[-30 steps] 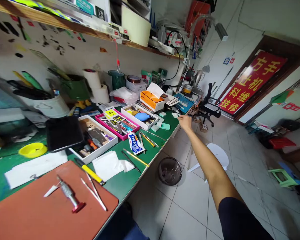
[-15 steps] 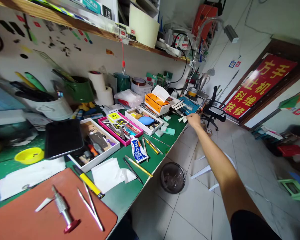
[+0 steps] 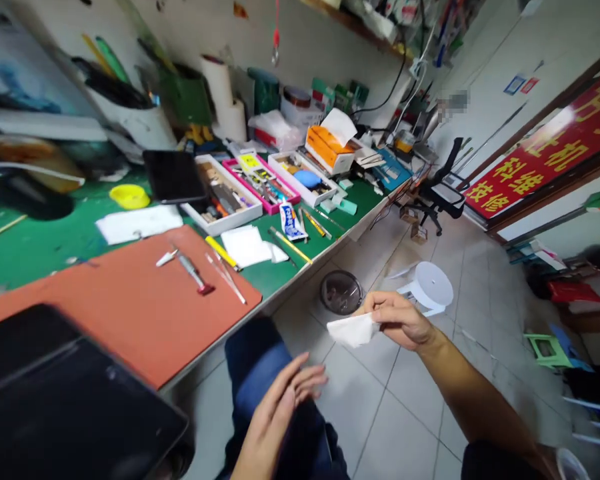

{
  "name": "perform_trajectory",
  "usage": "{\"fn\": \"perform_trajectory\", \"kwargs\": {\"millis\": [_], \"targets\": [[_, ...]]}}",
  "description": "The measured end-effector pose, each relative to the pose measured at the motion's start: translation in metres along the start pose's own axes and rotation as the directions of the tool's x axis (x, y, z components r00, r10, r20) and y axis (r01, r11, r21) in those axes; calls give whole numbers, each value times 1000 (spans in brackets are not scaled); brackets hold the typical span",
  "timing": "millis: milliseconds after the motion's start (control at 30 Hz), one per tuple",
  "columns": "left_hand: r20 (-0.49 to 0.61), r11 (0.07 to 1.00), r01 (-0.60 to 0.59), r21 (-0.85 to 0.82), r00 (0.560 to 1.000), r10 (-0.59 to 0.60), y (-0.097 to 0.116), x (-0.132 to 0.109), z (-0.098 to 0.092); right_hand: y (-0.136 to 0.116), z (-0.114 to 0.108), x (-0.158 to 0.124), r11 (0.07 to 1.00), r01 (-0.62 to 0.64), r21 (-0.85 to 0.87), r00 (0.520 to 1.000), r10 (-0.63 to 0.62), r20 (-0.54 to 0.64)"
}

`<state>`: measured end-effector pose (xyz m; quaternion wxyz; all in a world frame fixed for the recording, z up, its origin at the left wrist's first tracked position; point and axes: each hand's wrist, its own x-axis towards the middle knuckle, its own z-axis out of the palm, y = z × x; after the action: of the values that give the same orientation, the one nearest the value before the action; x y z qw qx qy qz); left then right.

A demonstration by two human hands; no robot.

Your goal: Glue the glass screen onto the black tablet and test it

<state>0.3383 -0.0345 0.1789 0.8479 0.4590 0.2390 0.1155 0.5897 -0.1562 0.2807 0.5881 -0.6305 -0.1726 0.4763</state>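
My right hand [image 3: 399,319] pinches a small white wipe [image 3: 353,329] in front of me, above the tiled floor and off the bench edge. Below it my left hand [image 3: 283,400] hovers over my lap with its fingers spread and nothing in it. Both hands are clear of the green workbench [image 3: 40,243]. On the orange mat [image 3: 130,307] lie a metal tool with a red end [image 3: 195,275] and tweezers [image 3: 227,275]. A dark tablet [image 3: 65,407] rests at the near left.
Trays of small parts [image 3: 223,197], a glue tube [image 3: 290,221], white tissues [image 3: 247,245] and an orange box [image 3: 327,145] crowd the bench. A round bin [image 3: 341,292] and a white stool [image 3: 430,287] stand on the floor. An office chair [image 3: 443,193] is farther back.
My right hand drew back from the far end of the bench with the white wipe. My left hand came into view over my lap. The view tilted down and left.
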Motion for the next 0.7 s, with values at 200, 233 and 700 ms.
{"fn": "perform_trajectory", "kwargs": {"millis": [200, 233, 700], "targets": [[-8, 967, -19, -254, 1000, 17, 8, 2, 8, 34, 55, -16, 973, -161, 166, 981, 140, 135], [-31, 969, -34, -243, 999, 27, 9, 0, 8, 37, 60, -15, 973, -160, 169, 982, 139, 127], [-297, 943, -332, -5, 901, 316, -4, -103, -58, 18, 151, 30, 972, 87, -218, 989, -57, 139]]}}
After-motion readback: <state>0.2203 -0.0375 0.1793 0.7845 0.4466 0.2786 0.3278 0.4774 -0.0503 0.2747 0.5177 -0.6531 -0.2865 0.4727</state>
